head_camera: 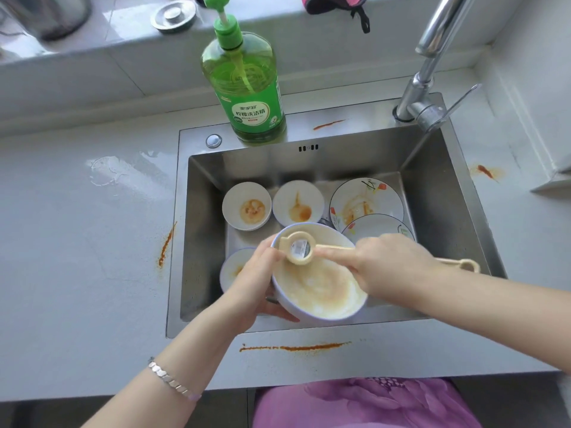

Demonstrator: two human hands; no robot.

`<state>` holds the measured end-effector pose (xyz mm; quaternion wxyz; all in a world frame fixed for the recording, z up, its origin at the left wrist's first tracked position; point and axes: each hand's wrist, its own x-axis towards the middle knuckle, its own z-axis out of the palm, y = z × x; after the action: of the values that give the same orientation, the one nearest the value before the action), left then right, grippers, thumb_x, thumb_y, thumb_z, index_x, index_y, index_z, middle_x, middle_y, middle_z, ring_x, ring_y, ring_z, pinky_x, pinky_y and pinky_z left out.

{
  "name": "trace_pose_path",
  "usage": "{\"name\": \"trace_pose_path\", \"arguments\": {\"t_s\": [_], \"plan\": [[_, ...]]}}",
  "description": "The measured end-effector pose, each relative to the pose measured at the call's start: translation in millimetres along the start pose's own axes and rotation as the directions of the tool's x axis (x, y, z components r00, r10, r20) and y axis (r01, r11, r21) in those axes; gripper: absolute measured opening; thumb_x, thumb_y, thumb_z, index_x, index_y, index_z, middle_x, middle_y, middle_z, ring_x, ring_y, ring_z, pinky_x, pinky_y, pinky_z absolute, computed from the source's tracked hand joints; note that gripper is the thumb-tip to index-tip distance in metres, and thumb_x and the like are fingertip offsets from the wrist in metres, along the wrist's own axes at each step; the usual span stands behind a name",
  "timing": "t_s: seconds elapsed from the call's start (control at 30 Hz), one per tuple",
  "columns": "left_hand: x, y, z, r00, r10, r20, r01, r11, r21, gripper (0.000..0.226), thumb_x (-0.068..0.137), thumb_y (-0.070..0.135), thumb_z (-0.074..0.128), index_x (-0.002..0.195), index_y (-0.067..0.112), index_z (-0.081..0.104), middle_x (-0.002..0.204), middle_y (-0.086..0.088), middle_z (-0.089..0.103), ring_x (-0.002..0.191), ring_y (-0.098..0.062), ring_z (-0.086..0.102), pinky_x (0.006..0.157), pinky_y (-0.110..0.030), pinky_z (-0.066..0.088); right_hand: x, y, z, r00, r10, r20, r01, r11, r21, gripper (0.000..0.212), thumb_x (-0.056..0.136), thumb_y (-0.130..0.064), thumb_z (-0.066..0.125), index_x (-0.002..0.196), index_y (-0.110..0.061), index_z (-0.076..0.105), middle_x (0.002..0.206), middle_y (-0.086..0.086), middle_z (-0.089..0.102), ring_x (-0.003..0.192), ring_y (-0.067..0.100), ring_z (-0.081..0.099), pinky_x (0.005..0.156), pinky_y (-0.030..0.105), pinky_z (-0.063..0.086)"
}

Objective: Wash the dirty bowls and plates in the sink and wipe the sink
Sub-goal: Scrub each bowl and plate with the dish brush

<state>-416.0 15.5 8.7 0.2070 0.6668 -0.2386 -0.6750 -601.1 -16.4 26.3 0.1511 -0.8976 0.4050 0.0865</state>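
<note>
The left hand point(256, 273) grips the soapy bowl point(321, 291) by its rim, near the front edge of the sink point(438, 193). The right hand point(389, 264) clasps a brush point(298, 248) set in the bowl.

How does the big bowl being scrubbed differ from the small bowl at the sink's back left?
The big bowl is wider than the small bowl. The left hand grips the big bowl tilted, the right hand's brush on it; the small bowl stands upright, untouched. The big bowl is smeared all over; the small bowl has an orange patch. Both are white inside.
</note>
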Motion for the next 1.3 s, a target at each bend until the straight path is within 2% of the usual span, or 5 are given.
{"name": "trace_pose_path", "arguments": {"t_s": [0.13, 0.37, 0.9, 1.13, 1.3], "plan": [[3.1, 5.5, -7.1, 0.990, 0.055, -0.127, -0.063, 0.996, -0.061, 0.041, 0.091, 0.017, 0.033, 0.112, 0.048, 0.050, 0.117, -0.006, 0.053, 0.101, -0.034, 0.058, 0.056, -0.041, 0.055, -5.6, 18.4, 13.3, 0.976, 0.175, 0.128, -0.162, 0.981, -0.108, 0.063, 0.096, -0.018, 0.031, 0.142, -0.052, 0.004, 0.064, -0.002, 0.026, 0.061, 0.026, 0.037, 0.045, 0.028, 0.020], [5.2, 6.5, 4.9, 0.970, 0.130, -0.204, -0.138, 0.990, -0.024, 0.041, 0.094, 0.016, 0.035, 0.121, 0.043, 0.049, 0.116, 0.003, 0.051, 0.100, -0.021, 0.054, 0.050, -0.036, 0.055, -20.9, -2.0, 16.7, 0.872, 0.070, 0.485, -0.434, 0.570, 0.698, 0.033, 0.096, -0.032, 0.043, 0.121, -0.052, 0.054, 0.085, -0.024, 0.061, 0.051, -0.004, 0.050, 0.048, 0.010, 0.037], [3.7, 6.3, 3.1, 0.977, 0.101, -0.187, -0.116, 0.991, -0.066, 0.040, 0.093, 0.017, 0.035, 0.112, 0.048, 0.051, 0.109, 0.002, 0.055, 0.094, -0.024, 0.058, 0.058, -0.042, 0.057, -11.9, 5.7, 31.5, 0.883, 0.332, 0.331, -0.457, 0.766, 0.452, 0.037, 0.097, -0.031, 0.037, 0.125, -0.053, 0.048, 0.121, -0.007, 0.063, 0.108, 0.021, 0.057, 0.083, 0.032, 0.047], [5.4, 3.5, -3.6, 0.985, 0.046, -0.168, -0.074, 0.984, -0.161, 0.033, 0.095, 0.024, 0.030, 0.102, 0.047, 0.053, 0.114, 0.000, 0.058, 0.098, -0.027, 0.060, 0.068, -0.046, 0.056, -28.3, 7.7, 21.5, 0.908, 0.362, 0.211, -0.321, 0.275, 0.906, 0.033, 0.094, -0.026, 0.050, 0.119, -0.048, 0.054, 0.054, -0.019, 0.048, 0.046, -0.002, 0.040, 0.053, 0.010, 0.036], [6.5, -2.5, -5.8, 0.997, 0.069, -0.037, -0.077, 0.955, -0.287, 0.033, 0.095, 0.027, 0.030, 0.102, 0.043, 0.059, 0.102, 0.003, 0.069, 0.091, -0.025, 0.067, 0.071, -0.050, 0.056, -35.4, 19.2, 24.8, 0.797, 0.544, 0.262, -0.249, -0.100, 0.963, 0.058, 0.078, -0.032, 0.069, 0.125, -0.051, 0.041, 0.105, 0.005, 0.069, 0.043, 0.004, 0.051, 0.051, 0.011, 0.045]]}}
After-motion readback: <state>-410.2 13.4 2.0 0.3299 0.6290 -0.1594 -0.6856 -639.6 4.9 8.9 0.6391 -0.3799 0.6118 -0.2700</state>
